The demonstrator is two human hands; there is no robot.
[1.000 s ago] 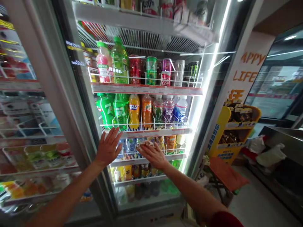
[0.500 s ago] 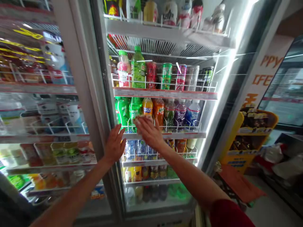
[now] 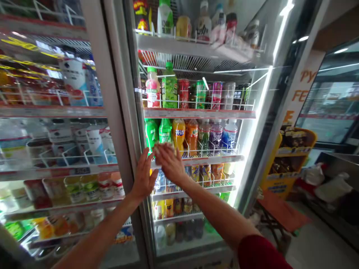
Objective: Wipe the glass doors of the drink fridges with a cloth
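In the head view my right hand lies nearly flat on the glass door of a drinks fridge. Under its fingers is a crumpled light brownish cloth, partly covered by the hand. My left hand rests at the door's left frame, fingers stretched upward and apart, with nothing visible in it. Behind the glass near my right hand stand a green bottle, a yellow-orange soda bottle and an orange bottle.
A second fridge section with shelves of bottles is on the left. To the right are a yellow display rack with dark packets and a reddish folding stool. White bags lie beyond them.
My right hand and the cloth have slid left and slightly down across the glass, closer to my left hand. My left hand stays at the frame while the view shifts a little.
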